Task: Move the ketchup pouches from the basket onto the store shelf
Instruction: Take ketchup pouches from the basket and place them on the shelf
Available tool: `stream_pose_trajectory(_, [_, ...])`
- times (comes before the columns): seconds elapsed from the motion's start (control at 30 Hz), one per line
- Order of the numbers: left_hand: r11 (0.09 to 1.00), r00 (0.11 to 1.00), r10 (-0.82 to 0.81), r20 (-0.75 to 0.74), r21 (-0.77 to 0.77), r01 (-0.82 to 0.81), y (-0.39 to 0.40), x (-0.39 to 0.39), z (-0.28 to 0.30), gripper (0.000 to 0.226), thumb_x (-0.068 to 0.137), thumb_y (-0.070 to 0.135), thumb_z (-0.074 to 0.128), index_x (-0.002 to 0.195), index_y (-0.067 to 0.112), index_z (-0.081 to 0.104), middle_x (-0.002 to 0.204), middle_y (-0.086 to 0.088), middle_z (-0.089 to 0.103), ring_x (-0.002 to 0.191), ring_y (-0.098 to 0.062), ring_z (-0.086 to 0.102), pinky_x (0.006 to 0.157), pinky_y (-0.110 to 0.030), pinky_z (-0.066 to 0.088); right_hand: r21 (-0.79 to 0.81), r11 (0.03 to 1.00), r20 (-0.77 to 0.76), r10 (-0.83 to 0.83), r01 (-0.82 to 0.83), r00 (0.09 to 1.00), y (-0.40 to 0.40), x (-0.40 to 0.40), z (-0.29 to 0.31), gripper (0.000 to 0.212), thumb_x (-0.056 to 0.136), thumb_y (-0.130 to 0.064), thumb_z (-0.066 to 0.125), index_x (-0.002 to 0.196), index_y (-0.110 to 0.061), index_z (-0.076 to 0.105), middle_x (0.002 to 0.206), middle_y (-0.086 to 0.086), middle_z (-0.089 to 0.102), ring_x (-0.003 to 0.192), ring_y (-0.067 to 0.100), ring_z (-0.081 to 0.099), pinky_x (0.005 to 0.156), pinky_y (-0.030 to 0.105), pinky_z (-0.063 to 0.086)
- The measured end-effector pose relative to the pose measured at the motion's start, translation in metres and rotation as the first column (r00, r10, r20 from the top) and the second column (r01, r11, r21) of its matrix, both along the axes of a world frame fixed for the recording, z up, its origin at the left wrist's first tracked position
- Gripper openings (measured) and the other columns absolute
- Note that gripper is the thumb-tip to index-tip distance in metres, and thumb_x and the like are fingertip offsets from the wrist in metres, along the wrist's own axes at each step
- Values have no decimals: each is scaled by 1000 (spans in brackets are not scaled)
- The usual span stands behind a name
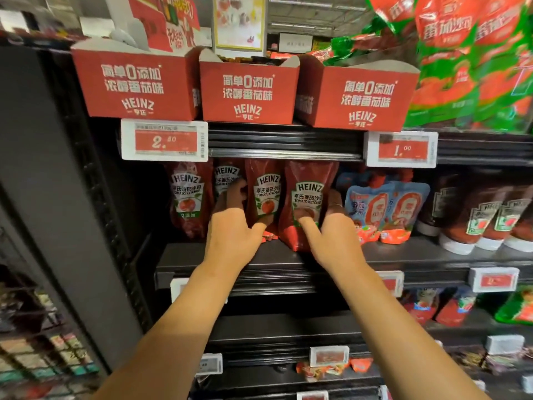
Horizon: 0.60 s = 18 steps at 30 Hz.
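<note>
A: Hands first. Left hand (230, 226)?

B: Fingers curled round the left edge of the second-from-right ketchup pouch (264, 194), thumb across its lower front. Fingertips go dark in the shade behind it, hard to count.

A: Right hand (331, 229)?

B: Gripping the rightmost Heinz pouch (307, 197): thumb pressed on the front label, fingers wrapped round its right edge. Fingertips shadowed too.

A: Where do the pouches sit?

B: Both upright on the store shelf (403, 255), bottoms touching the shelf board. Two more Heinz pouches (187, 197) stand left of the held pair; the one just behind the left hand is mostly hidden, only its top label shows.

A: Anything right of the held pair?

B: Blue pouches (386, 206) just beside the right hand, then upside-down bottles (487, 220), blurred and cut by the frame edge.

A: Above?

B: Price tag reading 2.50 (164, 141) covers the tops of the left pouches; another tag, 1.00 (401, 150), sits right of the held pair. Three red Heinz cartons (248, 88) on the shelf above; contents not readable. Green-and-red bags (467, 67) to the right of the cartons, smeared.

A: Basket?

B: Can't make one out. Small red sachets (268, 235) peek out beside the left thumb, mostly hidden. Lower shelves blurry.
</note>
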<state>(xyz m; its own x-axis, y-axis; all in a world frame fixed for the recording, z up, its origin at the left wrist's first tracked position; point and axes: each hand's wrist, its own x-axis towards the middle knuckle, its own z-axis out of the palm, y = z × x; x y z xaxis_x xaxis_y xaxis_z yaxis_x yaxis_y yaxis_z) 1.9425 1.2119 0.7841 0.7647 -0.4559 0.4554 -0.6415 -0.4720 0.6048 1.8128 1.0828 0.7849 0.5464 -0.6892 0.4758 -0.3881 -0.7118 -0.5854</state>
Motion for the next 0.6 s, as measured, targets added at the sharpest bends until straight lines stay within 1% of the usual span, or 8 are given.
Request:
stream_pose_trajectory(0.07, [1000, 999, -22, 42, 9, 22, 1, -4, 0, 31, 81, 25, 74, 101, 8, 56, 62, -8, 61, 58, -26, 59, 55, -36, 51, -156, 977, -105, -160, 143, 982, 9, 0, -2, 58, 91, -51, 65, 115, 0, 55, 92, 23, 68, 88, 43, 63, 68, 40, 44])
stream_pose_trajectory(0.13, [1000, 995, -3, 104, -7, 4, -1, -7, -1, 39, 81, 16, 74, 116, 4, 60, 78, -19, 68, 68, -35, 64, 63, -41, 57, -191, 960, -142, -235, 206, 962, 16, 0, -2, 62, 89, -57, 64, 115, -1, 58, 92, 23, 67, 91, 43, 60, 72, 44, 46])
stream_pose_trajectory(0.2, [999, 992, 30, 119, 26, -34, -4, -8, 0, 48, 83, 16, 74, 126, 1, 59, 107, -24, 67, 79, -36, 65, 67, -36, 53, -171, 965, -182, -230, 200, 956, 18, 2, 1, 55, 91, -52, 63, 111, -1, 59, 96, 23, 66, 94, 43, 60, 74, 43, 47])
stream_pose_trajectory(0.3, [996, 990, 30, 138, 75, -41, -8, -12, 1, 17, 84, 11, 71, 86, -5, 65, 77, -22, 65, 78, -38, 65, 60, -38, 50, -140, 978, -197, -180, 155, 964, 12, 7, 6, 53, 93, -30, 64, 126, 9, 50, 102, 27, 66, 96, 46, 63, 75, 42, 50])
stream_pose_trajectory(0.33, [997, 989, 20, 145, 76, -31, -9, -12, 1, 16, 83, 7, 70, 85, -8, 65, 75, -23, 64, 79, -38, 65, 61, -40, 52, -135, 979, -200, -177, 152, 964, 12, 9, 7, 55, 93, -24, 62, 130, 13, 46, 104, 29, 66, 97, 46, 64, 76, 42, 51])
stream_pose_trajectory(0.4, [995, 986, -3, 167, 103, -15, -11, -11, 0, 20, 83, 4, 67, 97, -10, 67, 82, -25, 67, 81, -38, 64, 69, -43, 57, -131, 975, -215, -205, 179, 955, 12, 14, 6, 61, 92, -21, 57, 139, 14, 38, 116, 30, 63, 104, 44, 62, 82, 42, 52])
stream_pose_trajectory(0.5, [993, 980, -11, 198, 117, -12, -14, -7, -2, 33, 84, 4, 65, 116, -4, 63, 90, -23, 69, 85, -39, 66, 73, -43, 58, -107, 976, -203, -206, 187, 957, 14, 21, 0, 86, 90, -19, 56, 156, 3, 6, 135, 27, 50, 114, 43, 56, 88, 44, 51])
stream_pose_trajectory(0.6, [998, 984, -19, 176, 64, 8, -14, -3, -5, 58, 86, 9, 67, 140, 11, 49, 93, -19, 69, 88, -36, 66, 75, -42, 59, -70, 977, -156, -209, 201, 965, 17, 21, -4, 89, 89, -18, 58, 157, -2, 2, 141, 23, 46, 118, 42, 54, 89, 44, 51])
